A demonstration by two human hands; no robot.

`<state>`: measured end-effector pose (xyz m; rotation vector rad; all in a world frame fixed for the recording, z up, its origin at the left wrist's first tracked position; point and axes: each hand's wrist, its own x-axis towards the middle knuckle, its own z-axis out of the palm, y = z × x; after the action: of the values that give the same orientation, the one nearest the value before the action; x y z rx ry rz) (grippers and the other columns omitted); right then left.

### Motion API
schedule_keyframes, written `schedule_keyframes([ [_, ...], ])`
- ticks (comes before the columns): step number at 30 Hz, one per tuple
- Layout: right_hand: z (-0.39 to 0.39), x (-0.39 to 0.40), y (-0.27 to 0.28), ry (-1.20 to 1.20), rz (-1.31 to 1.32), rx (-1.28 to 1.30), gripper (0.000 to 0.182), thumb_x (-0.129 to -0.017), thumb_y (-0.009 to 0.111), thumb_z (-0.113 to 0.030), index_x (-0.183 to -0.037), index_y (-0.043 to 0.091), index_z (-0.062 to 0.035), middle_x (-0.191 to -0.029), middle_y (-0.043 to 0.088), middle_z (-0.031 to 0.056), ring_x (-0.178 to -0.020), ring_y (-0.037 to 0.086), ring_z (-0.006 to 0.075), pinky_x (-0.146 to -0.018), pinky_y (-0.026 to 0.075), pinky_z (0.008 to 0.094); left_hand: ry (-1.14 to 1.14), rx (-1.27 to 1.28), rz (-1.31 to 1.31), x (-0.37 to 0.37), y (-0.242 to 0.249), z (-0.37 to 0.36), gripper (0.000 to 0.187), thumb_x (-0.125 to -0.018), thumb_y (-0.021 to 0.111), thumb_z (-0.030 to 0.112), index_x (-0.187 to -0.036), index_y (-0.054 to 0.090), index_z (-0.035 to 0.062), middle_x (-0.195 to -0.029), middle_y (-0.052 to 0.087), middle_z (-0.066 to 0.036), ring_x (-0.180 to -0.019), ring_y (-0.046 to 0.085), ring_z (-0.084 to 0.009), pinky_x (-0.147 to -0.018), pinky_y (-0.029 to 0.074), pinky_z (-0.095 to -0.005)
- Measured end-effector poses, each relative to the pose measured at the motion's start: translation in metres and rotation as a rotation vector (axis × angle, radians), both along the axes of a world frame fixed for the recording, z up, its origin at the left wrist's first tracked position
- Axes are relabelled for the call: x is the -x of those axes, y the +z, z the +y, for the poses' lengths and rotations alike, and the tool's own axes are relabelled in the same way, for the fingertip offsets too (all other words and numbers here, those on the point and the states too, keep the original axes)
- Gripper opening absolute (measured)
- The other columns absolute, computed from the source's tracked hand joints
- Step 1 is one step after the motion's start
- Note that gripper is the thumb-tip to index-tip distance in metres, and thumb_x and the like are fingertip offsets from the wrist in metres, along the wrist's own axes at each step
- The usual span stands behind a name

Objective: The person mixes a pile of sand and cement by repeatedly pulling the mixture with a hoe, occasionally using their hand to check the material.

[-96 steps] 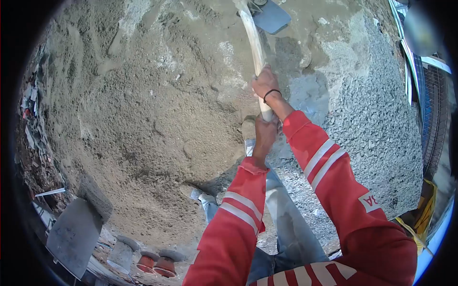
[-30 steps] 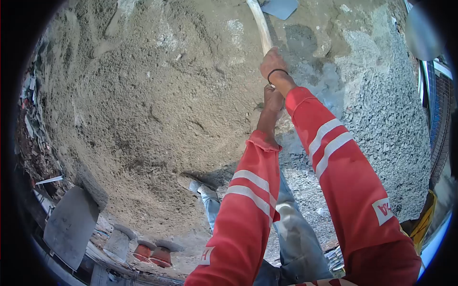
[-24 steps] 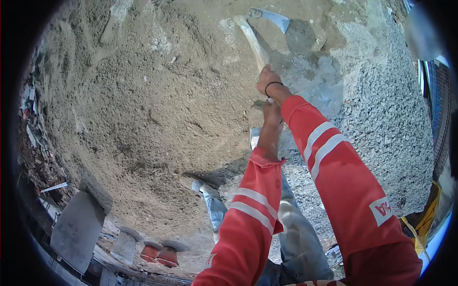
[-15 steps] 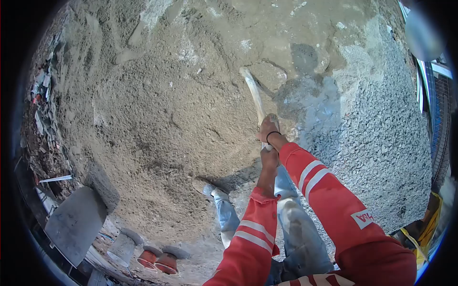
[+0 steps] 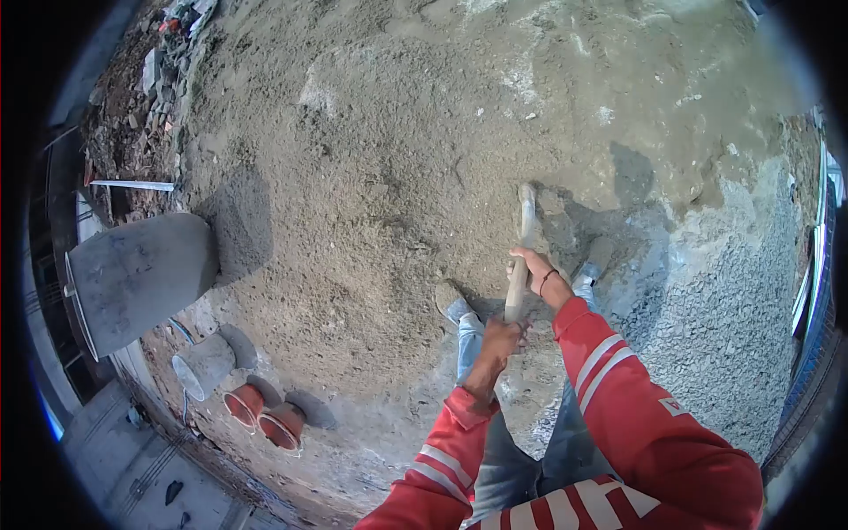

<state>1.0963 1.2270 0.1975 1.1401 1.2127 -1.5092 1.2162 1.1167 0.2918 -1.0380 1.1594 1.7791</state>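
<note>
A pale wooden tool handle [image 5: 527,221] runs away from me over the sandy heap [image 5: 380,230]. Its far end meets the sand, and I cannot make out the tool's head. My left hand [image 5: 502,340] is wrapped round the near end of the handle, low in front of my legs. Farther up the shaft, my right hand [image 5: 541,272] grips it, a dark band on the wrist. Both arms are in red sleeves with white stripes. My shoe [image 5: 452,300] stands on the sand left of the handle, the other shoe [image 5: 601,254] to its right.
Grey gravel [image 5: 724,291] spreads on the right. To the left stand a large grey drum [image 5: 146,278], a grey bucket [image 5: 205,365] and two reddish buckets [image 5: 281,426]. Rubble [image 5: 150,97] lies at the upper left, near a white strip [image 5: 132,185].
My view has swung left, showing more of the drum and buckets. My hands, close together before, are now farther apart on the handle. The second shoe has come into sight.
</note>
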Motion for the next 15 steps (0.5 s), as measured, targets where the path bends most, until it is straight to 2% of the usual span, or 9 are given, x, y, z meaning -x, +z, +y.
schedule_keyframes([
  [2,-0.058,-0.028,-0.007,-0.319,-0.040,0.096,0.028,-0.075,0.069,-0.015,-0.092,0.051,-0.0026,-0.076,0.056,0.0086,-0.059,0.058,0.0198,-0.054,0.051,0.0358,-0.042,0.090,0.016,-0.053,0.068,-0.072,0.018,-0.080,0.066,0.013,-0.087,0.056,0.0002,-0.061,0.050,0.001,-0.048,0.047,-0.0087,-0.042,0.040,-0.0249],
  [4,-0.132,-0.066,-0.001,-0.255,-0.121,0.113,0.028,-0.074,0.072,-0.018,-0.090,0.051,-0.0063,-0.075,0.055,0.0062,-0.057,0.057,0.0193,-0.054,0.050,0.0346,-0.414,0.442,-0.003,-0.118,0.117,-0.144,0.026,-0.080,0.066,0.020,-0.094,0.056,-0.0001,-0.066,0.058,-0.012,-0.055,0.057,-0.0212,-0.055,0.047,-0.0372],
  [5,-0.172,-0.109,-0.020,-0.218,-0.144,0.267,0.029,-0.075,0.071,-0.020,-0.092,0.052,-0.0071,-0.075,0.056,0.0056,-0.059,0.058,0.0201,-0.054,0.050,0.0336,-0.530,0.654,0.091,-0.161,0.126,-0.180,0.029,-0.078,0.068,0.020,-0.096,0.056,0.0009,-0.071,0.060,-0.018,-0.061,0.060,-0.0332,-0.060,0.046,-0.0413],
  [6,-0.213,-0.132,0.014,-0.136,-0.200,0.303,0.026,-0.076,0.070,-0.021,-0.093,0.054,-0.0093,-0.079,0.058,0.0048,-0.067,0.061,0.0210,-0.060,0.051,0.0357,-0.600,0.784,0.222,-0.189,0.143,-0.220,0.028,-0.077,0.068,0.019,-0.095,0.056,0.0013,-0.074,0.060,-0.022,-0.066,0.058,-0.0415,-0.059,0.046,-0.0430],
  [8,-0.274,-0.187,0.024,-0.138,-0.425,0.565,0.022,-0.076,0.070,-0.020,-0.093,0.057,-0.0141,-0.089,0.062,0.0026,-0.087,0.062,0.0214,-0.078,0.046,0.0452,-0.807,0.955,0.030,-0.245,0.160,-0.283,0.022,-0.075,0.067,0.019,-0.088,0.054,0.0077,-0.074,0.061,-0.019,-0.072,0.060,-0.0418,-0.059,0.047,-0.0461],
  [9,-0.298,-0.202,0.041,-0.113,-0.479,0.579,0.023,-0.077,0.069,-0.019,-0.095,0.055,-0.0141,-0.090,0.062,0.0029,-0.089,0.062,0.0215,-0.080,0.045,0.0461,-0.909,1.030,-0.055,-0.268,0.166,-0.306,0.021,-0.073,0.067,0.017,-0.088,0.054,0.0104,-0.072,0.062,-0.018,-0.071,0.060,-0.0416,-0.059,0.048,-0.0479],
  [10,-0.316,-0.219,0.048,-0.155,-0.462,0.645,0.023,-0.077,0.068,-0.018,-0.095,0.054,-0.0133,-0.091,0.062,0.0029,-0.093,0.061,0.0218,-0.083,0.045,0.0454,-0.929,1.093,0.002,-0.277,0.178,-0.323,0.023,-0.071,0.066,0.015,-0.090,0.054,0.0104,-0.069,0.062,-0.018,-0.068,0.060,-0.0416,-0.058,0.048,-0.0490],
  [13,-0.322,-0.214,0.069,-0.168,-0.460,0.678,0.022,-0.077,0.067,-0.015,-0.094,0.054,-0.0090,-0.088,0.062,0.0054,-0.088,0.063,0.0224,-0.081,0.049,0.0431,-0.961,1.107,-0.027,-0.279,0.182,-0.336,0.023,-0.073,0.066,0.016,-0.092,0.053,0.0097,-0.067,0.061,-0.019,-0.066,0.059,-0.0427,-0.056,0.048,-0.0497],
  [15,-0.289,-0.183,0.065,-0.080,-0.194,0.596,0.019,-0.079,0.067,-0.013,-0.091,0.054,-0.0077,-0.085,0.061,0.0063,-0.078,0.063,0.0214,-0.078,0.051,0.0428,-0.802,1.021,0.042,-0.268,0.149,-0.312,0.021,-0.076,0.066,0.015,-0.091,0.052,0.0087,-0.068,0.060,-0.021,-0.069,0.059,-0.0438,-0.057,0.047,-0.0496],
])
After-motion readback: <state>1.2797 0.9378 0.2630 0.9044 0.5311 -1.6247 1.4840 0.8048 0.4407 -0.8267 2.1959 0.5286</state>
